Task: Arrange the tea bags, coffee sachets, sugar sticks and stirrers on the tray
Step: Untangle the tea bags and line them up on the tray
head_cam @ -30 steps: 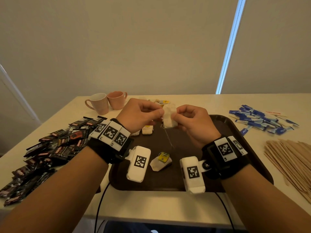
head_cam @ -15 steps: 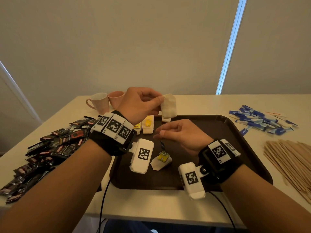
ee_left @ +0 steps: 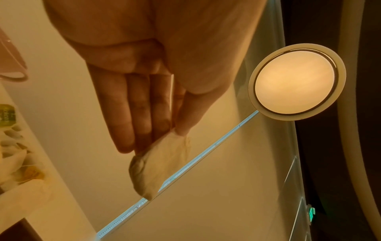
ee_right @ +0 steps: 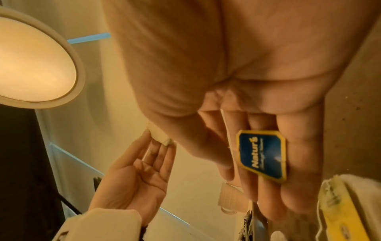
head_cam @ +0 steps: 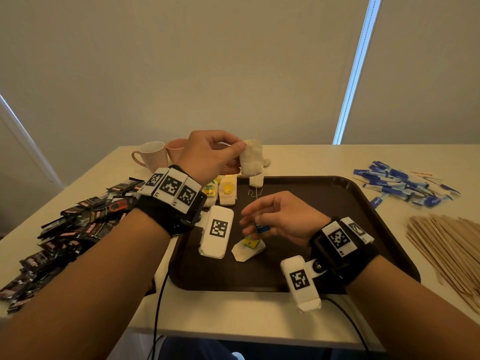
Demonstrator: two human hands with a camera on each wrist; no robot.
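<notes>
Left grip: we see the left hand [head_cam: 207, 154] pinching a tea bag [head_cam: 251, 157] above the tray [head_cam: 363, 203], frame centre.
Right grip: the right hand [head_cam: 283, 216] is holding its blue tag [head_cam: 261, 228].
Done: few tea bags on tray.
Left: coffee sachets [head_cam: 67, 229], sugar sticks [head_cam: 400, 185] and stirrers [head_cam: 446, 245] remain on the bench [head_cam: 298, 159].

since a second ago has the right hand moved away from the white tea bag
Yes. The right hand has dropped from the white paper tea bag toward the near edge of the dark brown plastic tray, trailing the string.

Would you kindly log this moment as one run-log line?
left hand: pinches tea bag above tray | right hand: holds its string, blue tag dangling
</notes>
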